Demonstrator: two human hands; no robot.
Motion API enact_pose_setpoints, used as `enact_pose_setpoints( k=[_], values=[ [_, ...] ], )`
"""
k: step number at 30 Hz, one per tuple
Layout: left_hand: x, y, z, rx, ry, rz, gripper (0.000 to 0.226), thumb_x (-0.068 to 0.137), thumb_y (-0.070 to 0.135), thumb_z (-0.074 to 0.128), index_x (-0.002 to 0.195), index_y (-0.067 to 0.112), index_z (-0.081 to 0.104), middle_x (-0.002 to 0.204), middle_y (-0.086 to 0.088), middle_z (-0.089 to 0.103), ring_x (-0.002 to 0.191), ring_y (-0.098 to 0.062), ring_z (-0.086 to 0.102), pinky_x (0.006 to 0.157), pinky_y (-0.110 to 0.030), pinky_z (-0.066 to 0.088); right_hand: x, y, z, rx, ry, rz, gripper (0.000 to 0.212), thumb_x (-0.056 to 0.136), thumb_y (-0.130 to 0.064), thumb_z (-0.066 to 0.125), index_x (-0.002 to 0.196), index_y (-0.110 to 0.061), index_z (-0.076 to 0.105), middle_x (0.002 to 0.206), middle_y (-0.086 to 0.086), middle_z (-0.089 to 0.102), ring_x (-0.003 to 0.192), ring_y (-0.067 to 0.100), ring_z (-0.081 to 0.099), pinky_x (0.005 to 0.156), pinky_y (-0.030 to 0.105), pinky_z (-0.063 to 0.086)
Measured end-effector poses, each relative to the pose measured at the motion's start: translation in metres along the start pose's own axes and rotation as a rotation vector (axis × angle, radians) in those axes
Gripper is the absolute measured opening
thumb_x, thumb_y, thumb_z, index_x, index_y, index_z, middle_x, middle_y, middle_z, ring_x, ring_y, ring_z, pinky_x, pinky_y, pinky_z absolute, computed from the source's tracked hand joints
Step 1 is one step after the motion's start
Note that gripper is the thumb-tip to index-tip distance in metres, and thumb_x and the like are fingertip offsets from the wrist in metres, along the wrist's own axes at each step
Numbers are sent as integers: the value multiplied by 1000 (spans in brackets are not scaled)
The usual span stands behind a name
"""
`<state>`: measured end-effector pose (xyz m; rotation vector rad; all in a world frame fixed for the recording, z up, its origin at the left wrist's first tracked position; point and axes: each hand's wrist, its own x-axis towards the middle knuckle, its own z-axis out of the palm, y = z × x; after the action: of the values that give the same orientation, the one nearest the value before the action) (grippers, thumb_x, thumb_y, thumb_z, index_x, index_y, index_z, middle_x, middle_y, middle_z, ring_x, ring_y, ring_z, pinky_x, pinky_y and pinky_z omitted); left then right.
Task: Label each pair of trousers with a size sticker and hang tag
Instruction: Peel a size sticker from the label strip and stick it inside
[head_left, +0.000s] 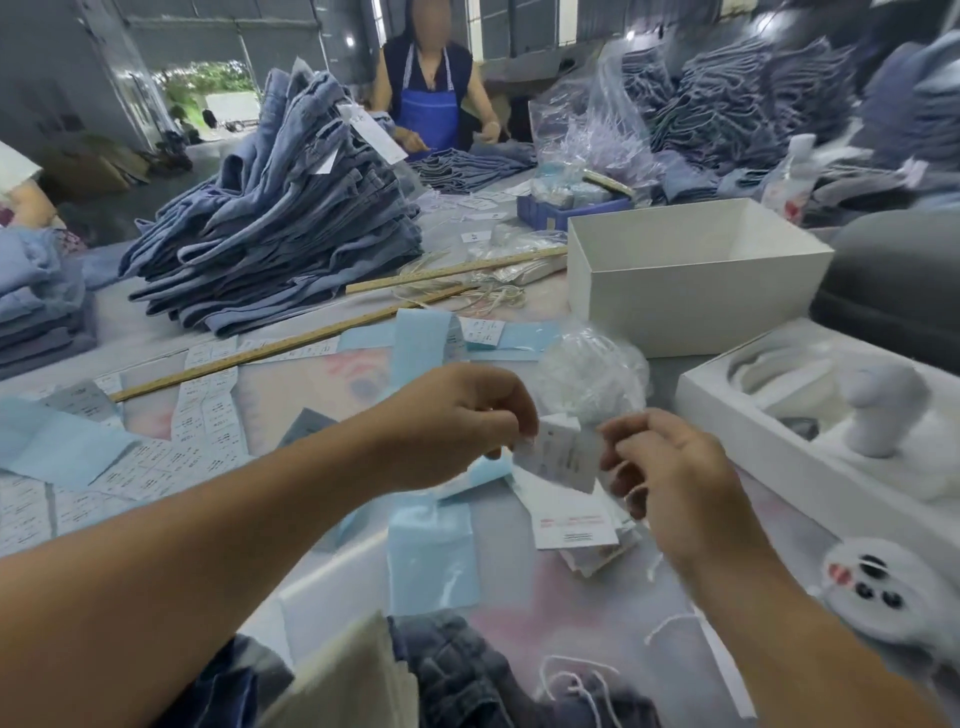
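My left hand (457, 421) and my right hand (670, 467) are raised over the table and together hold a small bunch of white hang tags (558, 452), the fingers of each hand pinching one side. More white tags (576, 530) lie on the table just below. Sheets of size stickers (208, 410) and pale blue backing strips (431, 561) are spread over the table to the left. Dark denim trousers (457, 670) lie at the near edge under my arms, with white string loops (571, 680) on them. A tall stack of blue trousers (280, 228) stands at the back left.
An open white box (691, 306) stands at the right, a white moulded tray (831, 415) nearer. Two wooden rulers (291, 348) cross the table. A clear bag of plastic fasteners (597, 374) sits behind my hands. A person in a blue apron (431, 109) works opposite.
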<state>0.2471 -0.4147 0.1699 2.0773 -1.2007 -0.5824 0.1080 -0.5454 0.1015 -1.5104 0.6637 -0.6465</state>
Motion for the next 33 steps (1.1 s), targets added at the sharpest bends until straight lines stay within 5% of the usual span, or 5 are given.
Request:
enact_pose_setpoints(
  k=[5, 15, 25, 28, 33],
  values=[
    [23, 11, 18, 161, -87, 26, 24, 88, 8, 56, 79, 29, 63, 87, 12, 67, 80, -6, 60, 67, -25, 52, 19, -2, -19, -86, -189, 38, 14, 88, -10, 64, 76, -11, 71, 63, -1, 63, 56, 10, 49, 48, 17, 37],
    [66, -1, 39, 445, -172, 47, 23, 93, 18, 52, 101, 37, 43, 93, 13, 59, 75, -6, 51, 61, -21, 41, 37, 21, -21, -252, -336, 145, 15, 84, -8, 68, 71, -16, 70, 56, -7, 64, 47, 4, 48, 44, 12, 36],
    [77, -28, 54, 440, -20, -26, 10, 97, 23, 53, 92, 32, 56, 94, 9, 58, 81, -11, 53, 64, -17, 39, 42, 42, -2, -372, -184, 120, 7, 82, -14, 73, 88, -18, 69, 71, 2, 72, 51, 5, 59, 55, 28, 47],
    [76, -31, 58, 452, -6, -49, 12, 98, 23, 51, 94, 31, 58, 103, 4, 63, 85, -16, 54, 65, -25, 41, 41, 45, 4, -443, -152, 106, 30, 84, -19, 72, 106, -31, 55, 81, -3, 72, 68, 9, 69, 57, 28, 52],
    [77, -35, 64, 521, 14, -50, 12, 99, 22, 49, 97, 29, 58, 108, 2, 64, 89, -17, 54, 70, -28, 45, 34, 46, 11, -691, -76, -55, 21, 87, -22, 61, 105, -29, 53, 86, -4, 66, 83, 17, 65, 71, 36, 55]
  ],
)
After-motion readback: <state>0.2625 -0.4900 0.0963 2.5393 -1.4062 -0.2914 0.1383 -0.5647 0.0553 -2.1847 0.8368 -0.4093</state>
